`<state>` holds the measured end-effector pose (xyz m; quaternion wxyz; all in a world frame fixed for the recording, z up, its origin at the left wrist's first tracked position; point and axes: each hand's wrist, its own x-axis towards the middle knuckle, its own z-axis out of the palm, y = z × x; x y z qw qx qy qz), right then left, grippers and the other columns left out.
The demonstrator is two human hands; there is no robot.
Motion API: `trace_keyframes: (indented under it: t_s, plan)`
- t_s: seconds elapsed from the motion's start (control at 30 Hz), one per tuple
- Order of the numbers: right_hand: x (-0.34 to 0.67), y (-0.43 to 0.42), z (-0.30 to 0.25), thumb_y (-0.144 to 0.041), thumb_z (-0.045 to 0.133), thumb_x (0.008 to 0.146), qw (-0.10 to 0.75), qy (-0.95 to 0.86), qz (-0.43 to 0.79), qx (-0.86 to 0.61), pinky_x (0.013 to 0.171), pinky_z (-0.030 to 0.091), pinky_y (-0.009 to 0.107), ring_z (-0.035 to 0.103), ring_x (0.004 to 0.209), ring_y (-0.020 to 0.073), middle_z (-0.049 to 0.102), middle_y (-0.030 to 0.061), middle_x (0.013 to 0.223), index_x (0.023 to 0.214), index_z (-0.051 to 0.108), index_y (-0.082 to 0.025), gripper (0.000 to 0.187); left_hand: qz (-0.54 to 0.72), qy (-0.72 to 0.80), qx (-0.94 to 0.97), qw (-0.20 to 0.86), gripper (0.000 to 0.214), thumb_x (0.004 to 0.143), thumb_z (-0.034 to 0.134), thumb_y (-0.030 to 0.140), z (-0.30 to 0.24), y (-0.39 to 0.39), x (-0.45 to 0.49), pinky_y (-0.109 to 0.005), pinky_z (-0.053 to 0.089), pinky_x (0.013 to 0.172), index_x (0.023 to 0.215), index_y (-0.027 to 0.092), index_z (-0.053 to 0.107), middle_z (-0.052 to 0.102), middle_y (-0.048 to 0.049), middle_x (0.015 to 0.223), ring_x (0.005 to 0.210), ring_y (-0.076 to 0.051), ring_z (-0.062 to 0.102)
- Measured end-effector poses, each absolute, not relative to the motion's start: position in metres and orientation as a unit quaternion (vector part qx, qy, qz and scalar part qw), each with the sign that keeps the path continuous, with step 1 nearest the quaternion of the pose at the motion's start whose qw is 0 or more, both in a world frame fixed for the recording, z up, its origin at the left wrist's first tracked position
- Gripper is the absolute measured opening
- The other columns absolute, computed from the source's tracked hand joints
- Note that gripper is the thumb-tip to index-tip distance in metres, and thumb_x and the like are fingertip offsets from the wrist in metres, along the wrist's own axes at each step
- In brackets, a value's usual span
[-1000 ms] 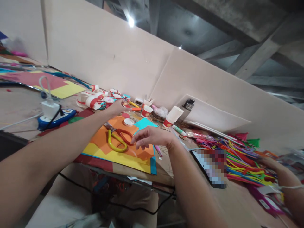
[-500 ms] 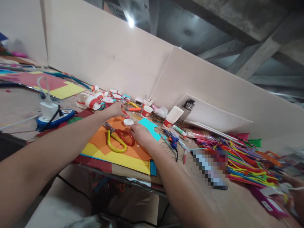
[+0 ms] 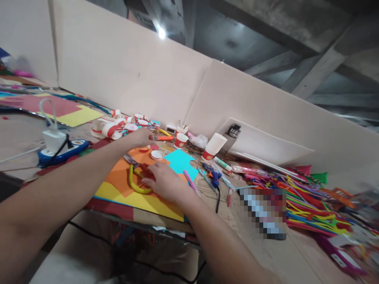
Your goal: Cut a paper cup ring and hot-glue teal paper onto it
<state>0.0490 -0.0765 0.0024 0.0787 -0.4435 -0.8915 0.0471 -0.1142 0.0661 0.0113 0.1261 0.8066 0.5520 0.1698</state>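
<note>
My left hand (image 3: 144,138) is closed over a round red paper piece (image 3: 154,147) at the far edge of the orange paper (image 3: 118,179); its fingertips are blurred. My right hand (image 3: 164,179) has its fingers round the red handle of a pair of scissors (image 3: 133,185), which lies on the orange paper. The yellow handle loop faces me, and the blades point to the left. Between the hands rests a small white round paper-cup base (image 3: 156,155). Just right of my right hand is a pink pen (image 3: 191,180), partly over cyan paper (image 3: 180,161).
Cut paper-cup pieces (image 3: 112,130) and an orange cutter (image 3: 164,138) lie farther back. A red-and-white paper cup (image 3: 180,141) stands behind the cyan paper. A glue gun (image 3: 212,175) lies to the right, near many pipe cleaners (image 3: 316,215). A power strip (image 3: 63,152) sits at left.
My right hand has moved left and toward me from beside the cup base onto the scissors. The pink pen has come into view. The red piece at my left hand now lies flatter.
</note>
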Motion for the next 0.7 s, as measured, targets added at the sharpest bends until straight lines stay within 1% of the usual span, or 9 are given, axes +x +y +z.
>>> trace_keyframes:
  t_s: [0.07, 0.13, 0.2, 0.27, 0.33, 0.4, 0.53, 0.63, 0.7]
  plan:
    - [0.04, -0.08, -0.004, -0.041, 0.062, 0.089, 0.059, -0.886, 0.018, -0.46, 0.081, 0.046, 0.034, 0.059, 0.097, 0.0249, 0.063, 0.0156, 0.108, 0.114, 0.062, -0.011, 0.039, 0.155, 0.563, 0.807, 0.094, 0.026, 0.08, 0.057, 0.035, 0.007, 0.06, -0.102, -0.024, 0.042, 0.066, 0.086, 0.016, 0.074, 0.074, -0.0085, 0.086, 0.079, -0.02, 0.065]
    - [0.036, -0.081, -0.007, -0.038, 0.06, 0.091, 0.043, -0.885, 0.019, -0.463, 0.08, 0.048, 0.034, 0.06, 0.096, 0.0249, 0.063, 0.0159, 0.109, 0.117, 0.06, -0.011, 0.038, 0.144, 0.568, 0.806, 0.088, 0.023, 0.078, 0.06, 0.032, -0.001, 0.056, -0.091, -0.026, 0.044, 0.067, 0.084, 0.015, 0.074, 0.074, -0.011, 0.087, 0.081, -0.023, 0.066]
    - [0.034, -0.081, -0.007, -0.032, 0.057, 0.093, 0.039, -0.889, 0.016, -0.455, 0.081, 0.048, 0.034, 0.06, 0.097, 0.0246, 0.063, 0.0159, 0.109, 0.116, 0.061, -0.011, 0.031, 0.139, 0.568, 0.807, 0.081, 0.017, 0.073, 0.064, 0.026, -0.008, 0.055, -0.083, -0.028, 0.046, 0.07, 0.082, 0.016, 0.074, 0.074, -0.0124, 0.087, 0.084, -0.025, 0.067]
    - [0.033, -0.081, -0.006, -0.028, 0.055, 0.093, 0.042, -0.89, 0.008, -0.454, 0.08, 0.049, 0.034, 0.061, 0.096, 0.0244, 0.064, 0.0161, 0.109, 0.113, 0.061, -0.012, 0.027, 0.141, 0.572, 0.804, 0.081, 0.013, 0.07, 0.065, 0.02, -0.013, 0.055, -0.078, -0.029, 0.047, 0.071, 0.078, 0.015, 0.073, 0.074, -0.0145, 0.087, 0.084, -0.026, 0.068]
    - [0.033, -0.081, -0.004, -0.025, 0.056, 0.09, 0.052, -0.879, 0.012, -0.474, 0.075, 0.049, 0.033, 0.062, 0.092, 0.0238, 0.065, 0.0154, 0.106, 0.113, 0.059, -0.012, 0.026, 0.152, 0.576, 0.799, 0.088, 0.01, 0.068, 0.064, 0.015, -0.015, 0.057, -0.076, -0.03, 0.047, 0.071, 0.073, 0.015, 0.072, 0.073, -0.0156, 0.085, 0.083, -0.027, 0.068]
    - [0.033, -0.082, -0.004, -0.024, 0.06, 0.084, 0.064, -0.864, 0.033, -0.498, 0.07, 0.049, 0.031, 0.063, 0.088, 0.0233, 0.066, 0.014, 0.104, 0.113, 0.057, -0.013, 0.031, 0.171, 0.576, 0.793, 0.1, 0.008, 0.065, 0.063, 0.012, -0.016, 0.059, -0.077, -0.029, 0.047, 0.07, 0.067, 0.015, 0.07, 0.073, -0.0141, 0.079, 0.079, -0.025, 0.068]
    - [0.036, -0.085, -0.004, -0.027, 0.066, 0.072, 0.075, -0.842, 0.067, -0.53, 0.063, 0.048, 0.03, 0.064, 0.083, 0.024, 0.067, 0.0122, 0.1, 0.111, 0.054, -0.015, 0.042, 0.248, 0.559, 0.779, 0.134, 0.008, 0.066, 0.063, 0.014, -0.01, 0.068, -0.089, -0.025, 0.043, 0.063, 0.059, 0.017, 0.065, 0.071, -0.0077, 0.071, 0.073, -0.022, 0.066]
    - [0.04, -0.085, -0.004, -0.03, 0.066, 0.071, 0.074, -0.837, 0.07, -0.538, 0.06, 0.047, 0.03, 0.065, 0.08, 0.0245, 0.068, 0.0115, 0.097, 0.111, 0.053, -0.016, 0.045, 0.33, 0.548, 0.75, 0.166, 0.017, 0.071, 0.061, 0.02, 0.0, 0.073, -0.103, -0.024, 0.04, 0.057, 0.054, 0.017, 0.059, 0.066, -0.005, 0.061, 0.067, -0.021, 0.063]
    - [0.045, -0.083, -0.004, -0.029, 0.065, 0.071, 0.085, -0.84, 0.068, -0.531, 0.061, 0.047, 0.03, 0.065, 0.082, 0.0251, 0.068, 0.0108, 0.098, 0.114, 0.053, -0.018, 0.047, 0.424, 0.538, 0.695, 0.218, 0.022, 0.073, 0.06, 0.022, 0.009, 0.074, -0.111, -0.025, 0.039, 0.052, 0.052, 0.017, 0.055, 0.06, -0.0042, 0.054, 0.058, -0.019, 0.06]
